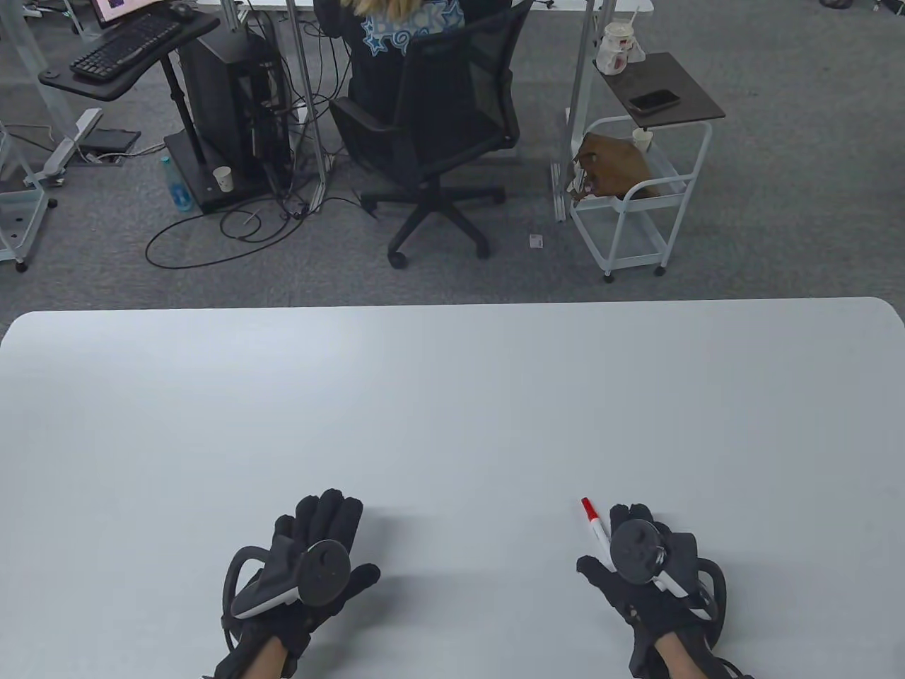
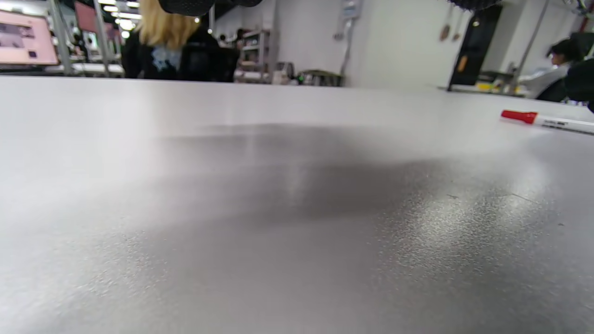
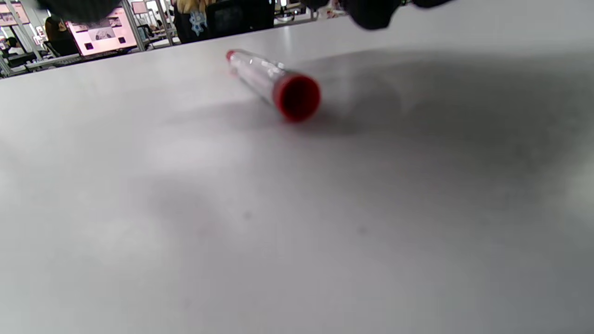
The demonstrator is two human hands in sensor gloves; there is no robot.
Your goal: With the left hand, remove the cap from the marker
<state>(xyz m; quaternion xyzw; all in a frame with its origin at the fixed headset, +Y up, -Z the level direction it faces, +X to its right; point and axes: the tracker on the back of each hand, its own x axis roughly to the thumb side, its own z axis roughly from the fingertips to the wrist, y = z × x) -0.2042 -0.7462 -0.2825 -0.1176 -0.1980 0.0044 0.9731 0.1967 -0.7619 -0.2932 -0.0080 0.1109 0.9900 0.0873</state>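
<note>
A white marker [image 1: 596, 527] with a red cap [image 1: 587, 506] lies on the grey table [image 1: 452, 410], cap end pointing away from me. My right hand [image 1: 619, 590] is spread over the marker's rear half, hiding it in the table view. In the right wrist view the marker [image 3: 269, 81] lies free on the table, its red rear end [image 3: 297, 97] toward the camera, with my fingertips [image 3: 371, 11] above it and not touching. My left hand [image 1: 346, 541] lies palm down, fingers extended, well to the left. The left wrist view shows the marker [image 2: 552, 121] and cap [image 2: 519, 116] far right.
The table's far edge [image 1: 452, 304] runs across the middle of the table view. Beyond it on the floor stand an office chair [image 1: 438, 141] with a seated person and a white cart [image 1: 636, 191].
</note>
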